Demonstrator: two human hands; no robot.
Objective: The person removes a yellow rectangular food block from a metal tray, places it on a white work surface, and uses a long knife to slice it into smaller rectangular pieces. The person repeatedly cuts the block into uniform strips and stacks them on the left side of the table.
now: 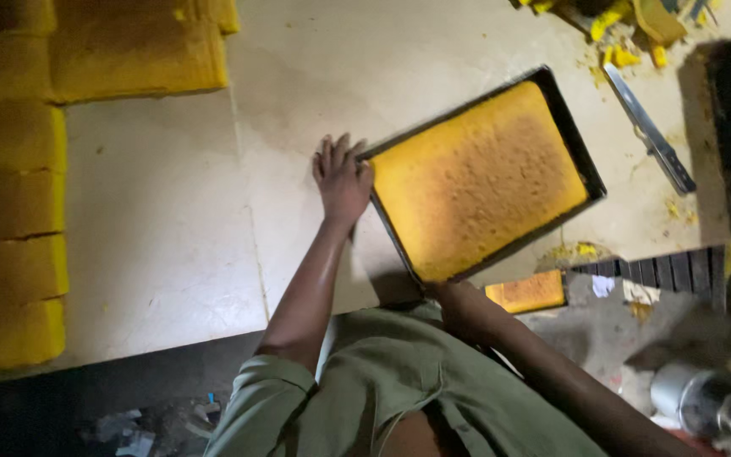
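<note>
A dark rectangular baking tray (575, 135) lies tilted on the pale worktop, filled with a yellow sponge sheet cake (475, 182). My left hand (342, 178) rests flat against the tray's left edge, fingers spread on the worktop. My right hand (458, 305) is at the tray's near corner, at the worktop's front edge; its fingers are hidden under the tray and I cannot see the grip clearly.
Several yellow sponge slabs (10, 254) lie along the left side and another stack (137, 51) at the top. A long metal knife (649, 131) and cake scraps (619, 25) lie at the upper right. A metal container (704, 402) stands low right.
</note>
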